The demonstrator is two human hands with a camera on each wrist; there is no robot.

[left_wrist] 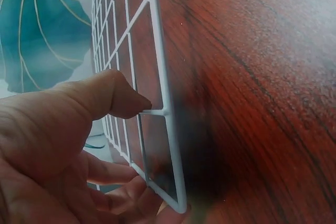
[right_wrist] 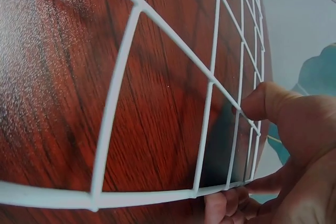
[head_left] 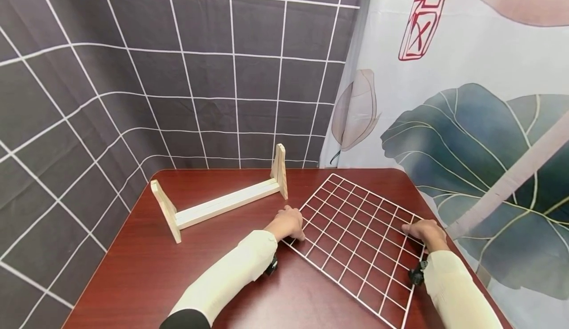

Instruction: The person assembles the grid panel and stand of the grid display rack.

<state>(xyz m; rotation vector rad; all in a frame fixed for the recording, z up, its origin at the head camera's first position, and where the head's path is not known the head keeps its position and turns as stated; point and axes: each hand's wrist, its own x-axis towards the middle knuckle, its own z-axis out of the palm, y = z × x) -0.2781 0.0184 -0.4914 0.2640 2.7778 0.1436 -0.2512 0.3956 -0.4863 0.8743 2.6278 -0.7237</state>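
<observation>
A white wire grid panel (head_left: 339,283) lies slantwise over the right half of the table, held by both hands. My left hand (head_left: 290,223) grips its left corner; in the left wrist view the thumb (left_wrist: 121,95) lies over the wires and the fingers curl under the edge rod (left_wrist: 168,113). The right hand (head_left: 426,232) holds the panel by its right-hand edge. Up close, that thumb (right_wrist: 257,103) presses on a wire while curled fingers (right_wrist: 226,203) reach round the border rod (right_wrist: 94,199).
A pale wooden stand (head_left: 228,203), one crossbar between two upright end boards, is at the table's back left. The reddish-brown table (head_left: 146,279) meets a grey checked curtain (head_left: 262,77) behind and a white floral curtain (head_left: 471,77) at the right.
</observation>
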